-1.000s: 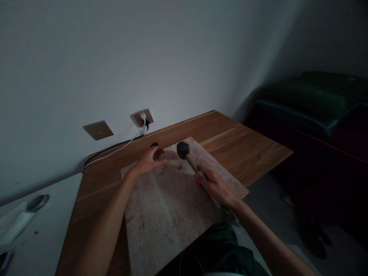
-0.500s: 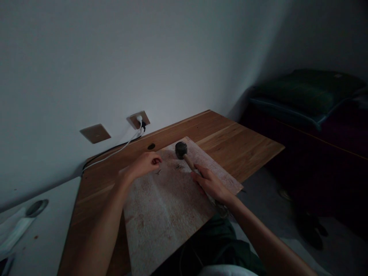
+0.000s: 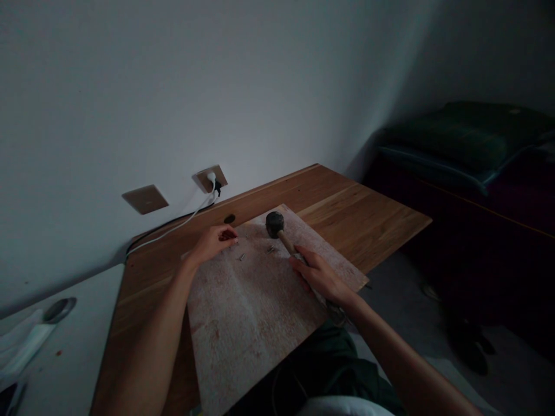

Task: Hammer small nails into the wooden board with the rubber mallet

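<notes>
Right hand (image 3: pixel 318 271) closed around the wooden handle of a mallet (image 3: pixel 276 225), fingers wrapped over it, knuckles toward the right. Forearm comes in from the lower right corner and runs up and leftward, wrist nearly in line with it. Mallet slants away from the person, its black head forward and to the left, over the far part of a mottled board (image 3: pixel 255 323); whether the head touches the board, cannot tell.

Left hand (image 3: pixel 219 240) at the board's far left side, palm turned inward, fingers curled toward the thumb, tips close together. Whether they pinch something small, too dim to tell. Left forearm rises from the lower left, leaning right, wrist bent a little inward.

Between the two hands, two small metal pieces on the board: one (image 3: pixel 241 257) just beside the left fingertips, the other (image 3: pixel 271 249) near the mallet, below its head. Board lies aslant on the wooden table (image 3: pixel 364 219), near edge above the person's dark trousers (image 3: pixel 333 364).
</notes>
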`<state>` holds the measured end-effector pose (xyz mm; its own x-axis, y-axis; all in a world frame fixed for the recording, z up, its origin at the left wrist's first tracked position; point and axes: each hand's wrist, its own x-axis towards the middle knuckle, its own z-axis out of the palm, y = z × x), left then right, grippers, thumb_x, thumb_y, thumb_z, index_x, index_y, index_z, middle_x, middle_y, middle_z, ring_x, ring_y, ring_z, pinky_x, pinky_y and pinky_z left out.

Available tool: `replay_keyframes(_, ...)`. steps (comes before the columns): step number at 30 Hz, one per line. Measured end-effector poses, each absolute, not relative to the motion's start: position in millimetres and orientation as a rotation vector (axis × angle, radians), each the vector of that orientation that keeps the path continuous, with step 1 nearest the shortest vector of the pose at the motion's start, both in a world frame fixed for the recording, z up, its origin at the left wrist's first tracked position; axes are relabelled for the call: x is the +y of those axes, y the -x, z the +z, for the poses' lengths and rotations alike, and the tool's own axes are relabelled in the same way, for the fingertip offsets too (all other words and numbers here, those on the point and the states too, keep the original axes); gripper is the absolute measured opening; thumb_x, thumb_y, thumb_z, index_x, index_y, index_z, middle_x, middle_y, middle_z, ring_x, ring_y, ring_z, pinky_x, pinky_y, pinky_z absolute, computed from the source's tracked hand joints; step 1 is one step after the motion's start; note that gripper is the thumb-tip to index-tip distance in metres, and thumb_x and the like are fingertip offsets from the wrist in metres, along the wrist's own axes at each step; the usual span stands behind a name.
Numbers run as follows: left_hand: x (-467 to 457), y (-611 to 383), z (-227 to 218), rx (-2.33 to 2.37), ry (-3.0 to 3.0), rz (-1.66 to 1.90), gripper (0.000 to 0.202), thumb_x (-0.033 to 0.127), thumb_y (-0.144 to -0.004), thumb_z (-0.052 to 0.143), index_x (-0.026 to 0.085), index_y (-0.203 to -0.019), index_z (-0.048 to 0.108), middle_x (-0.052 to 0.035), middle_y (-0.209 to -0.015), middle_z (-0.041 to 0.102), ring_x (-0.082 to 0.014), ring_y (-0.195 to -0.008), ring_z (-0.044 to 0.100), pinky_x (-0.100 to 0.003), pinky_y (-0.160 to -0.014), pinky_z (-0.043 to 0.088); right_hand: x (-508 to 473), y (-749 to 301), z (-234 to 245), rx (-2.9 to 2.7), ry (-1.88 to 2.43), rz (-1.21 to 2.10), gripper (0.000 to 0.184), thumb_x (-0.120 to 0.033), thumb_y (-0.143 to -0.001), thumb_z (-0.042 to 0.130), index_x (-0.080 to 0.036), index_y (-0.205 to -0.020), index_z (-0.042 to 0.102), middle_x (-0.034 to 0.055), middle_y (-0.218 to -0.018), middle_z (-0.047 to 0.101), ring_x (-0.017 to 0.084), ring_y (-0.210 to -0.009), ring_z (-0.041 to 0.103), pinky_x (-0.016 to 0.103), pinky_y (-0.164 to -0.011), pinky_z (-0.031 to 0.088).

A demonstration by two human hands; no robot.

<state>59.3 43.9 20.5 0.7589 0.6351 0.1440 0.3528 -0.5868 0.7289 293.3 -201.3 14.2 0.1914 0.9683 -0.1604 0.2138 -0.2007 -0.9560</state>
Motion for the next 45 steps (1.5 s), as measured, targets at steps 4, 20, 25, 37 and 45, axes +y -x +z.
replay_keyframes(4, 38.3, -58.8, 24.6, 0.754, -2.295, 0.466, 0.013, 0.031, -0.079, 0.075, 0.019, -0.080, 0.070, -0.0003, -0.073, 0.070, -0.0159, -0.068, 0.063, -0.027, -0.065, 0.048, -202.2, -293.5, 16.2, -1.152, 1.593, 1.082, 0.018, -0.041, -0.097, 0.050, -0.024, -0.099, 0.055, -0.0073, -0.057, 0.048, 0.011, -0.043, 0.045, 0.022, -0.040, 0.037)
replay_keyframes(20, 17.0, -61.7, 4.7, 0.781, -2.361, 0.799, 0.004, 0.022, -0.087, 0.071, 0.019, -0.083, 0.072, -0.0026, -0.084, 0.071, -0.0165, -0.077, 0.067, -0.028, -0.074, 0.053, -205.2, -291.1, 23.2, -1.176, 1.591, 1.093, 0.020, -0.041, -0.098, 0.049, -0.022, -0.095, 0.055, -0.0082, -0.053, 0.047, 0.011, -0.042, 0.045, 0.022, -0.039, 0.037)
replay_keyframes(25, 16.1, -62.1, 6.3, 0.868, -2.224, 0.725, 0.024, 0.025, -0.083, 0.071, 0.018, -0.106, 0.072, -0.0046, -0.090, 0.076, -0.0193, -0.081, 0.071, -0.031, -0.077, 0.056, -196.8, -275.7, 36.0, -1.185, 1.497, 1.152, 0.025, -0.044, -0.096, 0.051, -0.022, -0.106, 0.054, -0.0078, -0.065, 0.049, 0.008, -0.041, 0.045, 0.019, -0.034, 0.037)
replay_keyframes(37, 14.6, -63.0, 7.5, 0.957, -2.168, 0.740, 0.036, 0.036, -0.073, 0.074, 0.017, -0.102, 0.064, -0.0040, -0.083, 0.072, -0.0203, -0.073, 0.066, -0.029, -0.065, 0.051, -155.6, -243.0, 35.6, -1.321, 1.451, 1.192, 0.015, -0.032, -0.098, 0.052, -0.024, -0.086, 0.048, -0.0080, -0.060, 0.047, 0.008, -0.039, 0.047, 0.018, -0.030, 0.037)
replay_keyframes(45, 15.7, -60.8, 7.0, 0.983, -2.171, 0.736, 0.035, 0.036, -0.074, 0.074, 0.017, -0.102, 0.067, -0.0031, -0.084, 0.073, -0.0219, -0.075, 0.067, -0.031, -0.068, 0.052, -159.8, -243.6, 35.0, -1.338, 1.468, 1.204, 0.016, -0.033, -0.099, 0.054, -0.024, -0.086, 0.050, -0.0072, -0.060, 0.050, 0.008, -0.039, 0.048, 0.019, -0.031, 0.035)
